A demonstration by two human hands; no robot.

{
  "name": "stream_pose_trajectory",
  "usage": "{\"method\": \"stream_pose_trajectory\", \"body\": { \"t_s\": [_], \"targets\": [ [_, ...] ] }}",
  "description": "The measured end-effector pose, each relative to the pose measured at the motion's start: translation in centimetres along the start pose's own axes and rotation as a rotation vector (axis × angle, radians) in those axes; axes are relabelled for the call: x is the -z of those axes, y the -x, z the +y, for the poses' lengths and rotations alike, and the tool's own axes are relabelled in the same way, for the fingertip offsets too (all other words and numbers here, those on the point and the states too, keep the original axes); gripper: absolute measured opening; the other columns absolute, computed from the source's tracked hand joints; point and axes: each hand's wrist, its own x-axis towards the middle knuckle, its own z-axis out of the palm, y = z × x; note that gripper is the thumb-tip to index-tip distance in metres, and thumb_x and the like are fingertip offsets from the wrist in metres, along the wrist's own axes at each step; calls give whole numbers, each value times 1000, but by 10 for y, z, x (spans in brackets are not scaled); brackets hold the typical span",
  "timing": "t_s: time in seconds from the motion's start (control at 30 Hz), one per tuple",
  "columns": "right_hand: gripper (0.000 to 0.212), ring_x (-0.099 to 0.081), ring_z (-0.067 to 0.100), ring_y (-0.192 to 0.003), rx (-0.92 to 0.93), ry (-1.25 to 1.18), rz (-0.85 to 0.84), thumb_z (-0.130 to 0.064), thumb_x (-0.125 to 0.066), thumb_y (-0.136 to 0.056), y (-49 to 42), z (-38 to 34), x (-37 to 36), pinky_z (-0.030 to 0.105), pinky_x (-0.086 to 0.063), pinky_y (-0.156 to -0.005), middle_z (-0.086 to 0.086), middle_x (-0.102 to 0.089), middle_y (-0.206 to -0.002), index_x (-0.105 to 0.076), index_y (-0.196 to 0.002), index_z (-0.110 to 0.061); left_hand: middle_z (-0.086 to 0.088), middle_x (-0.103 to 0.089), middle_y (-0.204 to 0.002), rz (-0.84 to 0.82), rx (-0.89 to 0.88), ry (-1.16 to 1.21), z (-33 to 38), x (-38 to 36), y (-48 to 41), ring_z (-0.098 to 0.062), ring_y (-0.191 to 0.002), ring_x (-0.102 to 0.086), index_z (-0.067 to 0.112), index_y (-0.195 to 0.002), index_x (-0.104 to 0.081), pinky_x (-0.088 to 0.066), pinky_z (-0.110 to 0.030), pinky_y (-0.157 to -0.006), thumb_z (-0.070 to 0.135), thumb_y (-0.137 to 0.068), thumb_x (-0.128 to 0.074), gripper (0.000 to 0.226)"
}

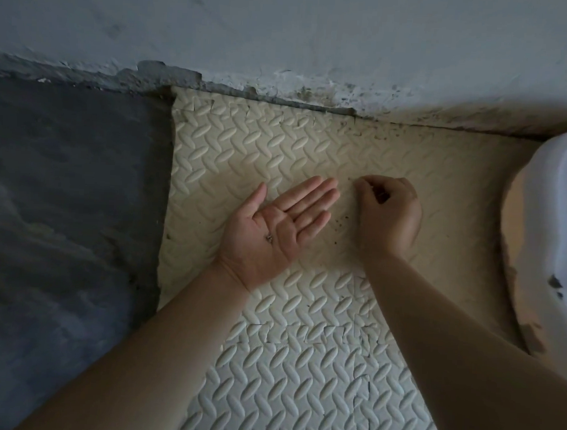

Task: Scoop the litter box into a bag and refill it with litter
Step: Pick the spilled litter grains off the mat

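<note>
The left hand (275, 234) lies palm up on the cream foam mat (279, 140), fingers straight, with a small dark crumb (269, 237) in the palm. Just beside its fingertips the right hand (388, 213) is curled knuckles up, thumb and forefinger pinched together at the mat; whether they hold anything is too small to tell. Dark specks (342, 219) dot the mat between the hands. A white litter box (562, 207) sits at the mat's right edge, bare grey floor (65, 189) along its left, and a scuffed wall (283, 36) along its far edge.

Bare left hand (271, 230), bare right hand (389, 216), bare forearms (172, 340)
</note>
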Motion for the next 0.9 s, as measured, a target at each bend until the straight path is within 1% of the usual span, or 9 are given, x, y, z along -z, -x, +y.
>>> {"method": "stream_pose_trajectory", "body": {
  "t_s": [0.13,0.27,0.37,0.47,0.57,0.63,0.7,0.83,0.9],
  "targets": [
    [10,-52,-1,-72,31,-27,-39,-29,-68,-84,-6,-4,-6,11,-41,-67,-11,-60,-84,-74,-90,-23,-21,-25,-153,-10,7,-2,0,0,0,-26,-144,-18,-6,-144,-27,-13,-37,-119,46,-97,-22,70],
    [12,-57,8,-80,202,84,-66,-26,-65,-86,-4,1,-4,23,-47,-71,-10,-61,-84,-74,-92,-20,-21,-25,-153,-16,22,18,0,-1,0,-26,-144,-16,-6,-144,-26,-12,-37,-119,47,-97,-20,71],
    [12,-58,15,-80,324,186,-75,-24,-63,-87,-7,0,-2,30,-48,-66,-4,-64,-87,-72,-90,-17,-21,-25,-153,-21,14,-10,0,-1,0,-27,-144,-20,-5,-144,-28,-14,-37,-119,48,-97,-20,71],
    [15,-58,18,-81,365,295,-117,-25,-58,-89,-12,-2,-2,30,-45,-63,-1,-63,-92,-69,-92,-15,-20,-26,-153,-21,15,-14,0,-1,0,-29,-142,-25,-5,-144,-29,-14,-37,-119,47,-96,-23,71],
    [16,-58,20,-81,349,352,-169,-26,-57,-89,-13,0,2,33,-48,-64,2,-61,-92,-67,-91,-13,-21,-25,-153,-17,17,-12,0,-2,0,-27,-144,-20,-5,-144,-27,-13,-37,-119,47,-96,-23,71],
    [14,-58,18,-79,272,273,-178,-24,-58,-88,-8,0,8,33,-48,-65,0,-59,-90,-65,-91,-13,-20,-24,-154,-13,5,-21,0,-3,1,-26,-144,-19,-5,-144,-28,-13,-37,-119,48,-96,-21,71],
    [8,-56,11,-75,188,96,-156,-24,-59,-88,11,-8,17,30,-50,-66,-5,-58,-88,-63,-90,-18,-20,-27,-153,5,-6,-16,-1,-3,1,-27,-143,-22,-6,-143,-30,-17,-38,-118,48,-97,-22,71],
    [3,-50,8,-66,191,-186,-218,-25,-61,-83,81,-33,22,21,-46,-60,-8,-55,-77,-61,-85,-23,-19,-22,-154,-8,-27,-8,-2,-4,-1,-28,-144,-17,-6,-143,-27,-10,-40,-119,46,-98,-21,70],
    [4,-47,8,-65,180,-205,-240,-20,-68,-83,109,-38,12,18,-42,-59,-10,-51,-73,-63,-82,-20,-18,-24,-154,-5,-63,-94,-3,-5,0,-26,-144,-19,-4,-144,-27,-17,-38,-118,48,-99,-15,70]
  ]
}}
